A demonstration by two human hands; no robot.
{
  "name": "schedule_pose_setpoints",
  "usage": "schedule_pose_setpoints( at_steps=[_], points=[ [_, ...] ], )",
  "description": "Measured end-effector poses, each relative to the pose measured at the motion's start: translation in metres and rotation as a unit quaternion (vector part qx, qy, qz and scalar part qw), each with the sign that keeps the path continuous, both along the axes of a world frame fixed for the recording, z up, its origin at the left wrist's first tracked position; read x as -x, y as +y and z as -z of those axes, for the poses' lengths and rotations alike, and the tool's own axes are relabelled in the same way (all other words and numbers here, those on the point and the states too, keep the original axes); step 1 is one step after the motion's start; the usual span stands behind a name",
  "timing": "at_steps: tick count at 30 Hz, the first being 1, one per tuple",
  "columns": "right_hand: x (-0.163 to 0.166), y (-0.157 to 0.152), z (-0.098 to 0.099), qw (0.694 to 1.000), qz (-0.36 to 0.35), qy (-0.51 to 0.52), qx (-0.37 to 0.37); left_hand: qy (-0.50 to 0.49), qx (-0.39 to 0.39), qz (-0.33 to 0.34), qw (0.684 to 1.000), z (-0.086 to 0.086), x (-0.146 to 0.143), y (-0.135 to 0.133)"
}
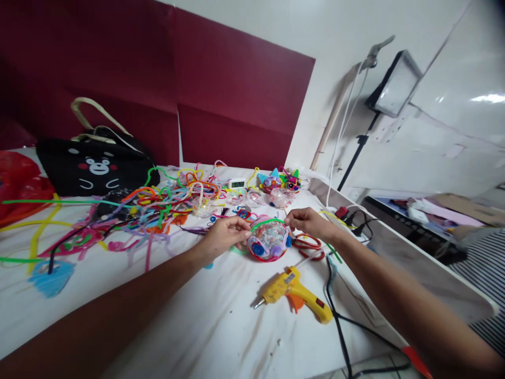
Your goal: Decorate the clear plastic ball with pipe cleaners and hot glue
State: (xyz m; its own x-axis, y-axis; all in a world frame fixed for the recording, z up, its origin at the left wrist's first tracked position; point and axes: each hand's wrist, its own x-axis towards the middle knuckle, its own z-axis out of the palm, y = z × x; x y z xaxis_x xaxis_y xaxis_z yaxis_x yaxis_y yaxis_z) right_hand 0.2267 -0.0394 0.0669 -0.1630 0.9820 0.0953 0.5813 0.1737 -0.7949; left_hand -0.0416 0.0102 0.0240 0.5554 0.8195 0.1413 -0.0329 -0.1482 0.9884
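Both hands are closing their grip on a green pipe cleaner (268, 223) that is arching over a clear decorated ball (269, 241): the left hand (225, 233) is pinching one end at the ball's left side, and the right hand (307, 221) is pinching the other end at its right side. The ball, filled with coloured bits and carrying blue and red trim, is resting on the tabletop (197, 326), which is lying under a white, stained cloth, roughly midway between the two forearms. A yellow glue gun (294, 293) is lying on its side just in front of the ball, its black cord (339, 326) trailing toward the near edge. Red loops of pipe cleaner (310, 246) are sitting just right of the ball, under the right wrist. A tangle of loose pipe cleaners (158, 205) in many colours is spreading across the left half of the cloth. Behind the ball, several clear domes (256, 198), a small digital clock (237, 183) and a finished colourful figure (281, 180) are standing near the far edge. A black bear-face bag (97, 166) is leaning against dark red wall panels (221, 89) at the back. To the right, a panel light on a stand (394, 84) is rising beside a white wall (453, 131).
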Motion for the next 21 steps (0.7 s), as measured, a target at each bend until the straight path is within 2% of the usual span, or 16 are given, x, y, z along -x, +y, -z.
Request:
schedule_pose_setpoints(
  at_steps=[12,18,21],
  points=[
    [0.0021,-0.004,0.0043,1.0,0.002,0.01,0.006,0.015,0.0,0.0,1.0,-0.0008,-0.0006,-0.0033],
    [0.001,-0.0064,0.0047,1.0,0.005,0.008,0.012,0.014,0.035,0.007,0.999,-0.0069,0.0012,-0.0053],
    [0.0005,-0.0065,0.0057,1.0,0.009,0.005,0.012,0.007,0.023,0.021,0.999,-0.0055,0.0018,-0.005]
  ],
)
